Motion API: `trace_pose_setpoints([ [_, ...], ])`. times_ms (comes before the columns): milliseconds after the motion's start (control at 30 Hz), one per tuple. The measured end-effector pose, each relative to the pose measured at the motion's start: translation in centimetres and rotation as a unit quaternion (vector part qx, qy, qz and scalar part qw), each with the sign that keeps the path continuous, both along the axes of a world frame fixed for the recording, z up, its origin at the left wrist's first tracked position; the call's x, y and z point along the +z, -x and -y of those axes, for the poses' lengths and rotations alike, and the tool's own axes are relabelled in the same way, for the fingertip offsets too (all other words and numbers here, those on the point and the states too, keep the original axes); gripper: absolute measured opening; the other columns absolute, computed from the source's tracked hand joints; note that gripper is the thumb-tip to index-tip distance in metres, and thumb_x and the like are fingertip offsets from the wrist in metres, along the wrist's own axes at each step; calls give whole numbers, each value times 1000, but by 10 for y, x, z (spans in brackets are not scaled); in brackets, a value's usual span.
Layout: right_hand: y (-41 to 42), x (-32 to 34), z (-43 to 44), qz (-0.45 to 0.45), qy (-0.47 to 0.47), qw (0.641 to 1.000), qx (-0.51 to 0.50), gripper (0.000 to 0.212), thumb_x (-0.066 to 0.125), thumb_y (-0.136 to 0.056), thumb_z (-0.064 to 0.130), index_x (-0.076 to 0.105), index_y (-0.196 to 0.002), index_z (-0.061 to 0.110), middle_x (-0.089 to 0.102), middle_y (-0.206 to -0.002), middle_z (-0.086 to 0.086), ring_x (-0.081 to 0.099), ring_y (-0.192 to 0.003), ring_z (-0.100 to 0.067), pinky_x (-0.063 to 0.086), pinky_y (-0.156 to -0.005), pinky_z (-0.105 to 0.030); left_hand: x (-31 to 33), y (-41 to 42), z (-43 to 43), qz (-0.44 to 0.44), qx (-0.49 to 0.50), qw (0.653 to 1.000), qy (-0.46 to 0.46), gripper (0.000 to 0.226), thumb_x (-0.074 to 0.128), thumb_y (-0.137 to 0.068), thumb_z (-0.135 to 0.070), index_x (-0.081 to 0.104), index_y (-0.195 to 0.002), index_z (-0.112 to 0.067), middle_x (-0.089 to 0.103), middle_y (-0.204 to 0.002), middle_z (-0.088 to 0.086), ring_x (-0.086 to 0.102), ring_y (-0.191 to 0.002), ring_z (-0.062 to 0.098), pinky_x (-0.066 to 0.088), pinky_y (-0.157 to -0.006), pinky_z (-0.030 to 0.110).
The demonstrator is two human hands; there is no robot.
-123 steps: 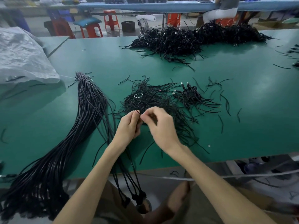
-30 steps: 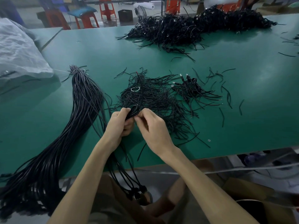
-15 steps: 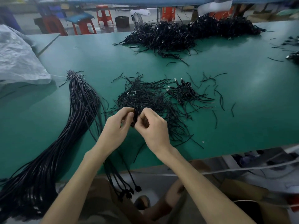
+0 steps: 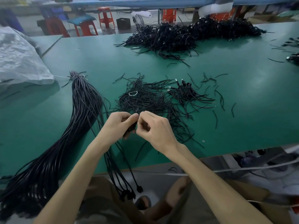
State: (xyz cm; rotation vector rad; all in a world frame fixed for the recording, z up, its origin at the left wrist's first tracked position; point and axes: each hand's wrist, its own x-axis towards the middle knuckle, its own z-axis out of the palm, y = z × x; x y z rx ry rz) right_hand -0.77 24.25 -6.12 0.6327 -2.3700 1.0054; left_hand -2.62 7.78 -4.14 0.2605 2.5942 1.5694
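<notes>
My left hand (image 4: 119, 125) grips a small bunch of black cables (image 4: 123, 172) whose plug ends hang below the table's front edge. My right hand (image 4: 155, 128) meets it thumb to thumb and pinches something small and black at the top of that bunch; what exactly is hidden between the fingers. Just beyond both hands lies a loose pile of short black ties (image 4: 145, 99) with a white ring (image 4: 133, 93) on it. A thick bundle of long black cables (image 4: 76, 120) runs down the left side of the green table (image 4: 242, 123).
A large heap of black cables (image 4: 186, 36) lies at the far side. A small cluster with plugs (image 4: 186, 91) sits right of the pile. A grey plastic sack (image 4: 19, 59) fills the left. Orange stools (image 4: 105, 16) stand beyond the table.
The two hands stay together over the near edge of the tie pile, fingers working at the bunch. The hanging cables swung slightly and the view shifted a little.
</notes>
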Motion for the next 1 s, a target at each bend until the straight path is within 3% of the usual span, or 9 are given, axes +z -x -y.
trace_pose_setpoints([
  [100,-6,2,-6,-7,-31,999,11,14,63,-89,7,54,-78,9,52,-72,4,45,-60,-17,45,-54,-35,5,-3,1,35,-23,999,-23,33,61,-102,-33,70,-82,-9,67,-61,3,58,-49,26,42,-52,32],
  [200,-8,10,-14,5,-15,1000,18,13,63,-89,7,54,-79,10,53,-74,4,47,-61,-17,45,-57,-33,11,-10,10,-2,-60,994,-89,22,49,-108,-17,63,-122,-10,73,-78,12,68,-57,37,52,-60,46],
  [333,-9,23,-24,42,68,996,36,15,66,-87,5,55,-78,12,54,-72,8,49,-65,-14,41,-61,-21,19,-19,24,-54,-194,975,-90,63,40,-101,18,42,-153,-18,73,-103,12,75,-85,33,52,-74,24],
  [467,-16,33,-24,100,136,983,76,14,66,-89,5,58,-78,10,56,-69,6,49,-61,-13,39,-61,-17,22,-20,20,-104,-178,976,-78,67,57,-92,19,58,-143,-24,72,-102,8,74,-88,28,56,-73,27],
  [567,-19,39,-24,132,171,971,98,14,66,-89,0,58,-79,7,57,-66,4,52,-57,-16,44,-56,-28,23,-18,12,-177,-114,977,-35,49,69,-90,5,70,-127,-27,61,-103,12,62,-92,31,54,-81,54],
  [733,-22,41,-25,148,183,967,98,16,64,-90,-2,54,-79,2,53,-62,1,53,-55,-27,45,-54,-41,19,-16,0,-309,-130,939,79,30,55,-103,-31,67,-129,-23,53,-146,-10,49,-136,14,42,-110,27],
  [800,-22,39,-26,139,179,970,83,16,65,-91,0,55,-79,3,52,-60,8,51,-54,-24,44,-54,-39,20,-20,-6,-288,-111,949,57,17,50,-106,-31,65,-112,-26,67,-114,-26,64,-103,-2,52,-85,18],
  [867,-20,37,-27,125,176,974,69,17,65,-92,3,55,-78,5,52,-60,11,49,-53,-18,43,-53,-32,20,-21,-13,-294,-63,951,73,21,46,-107,-33,50,-88,-26,64,-82,-29,58,-68,-5,39,-59,9],
  [1000,-17,33,-27,54,120,991,36,18,65,-92,3,54,-78,7,50,-66,11,44,-57,-11,36,-58,-16,24,-21,-21,-247,-14,962,116,39,40,-109,-42,44,-75,-22,63,-64,-11,59,-54,11,44,-55,30],
])
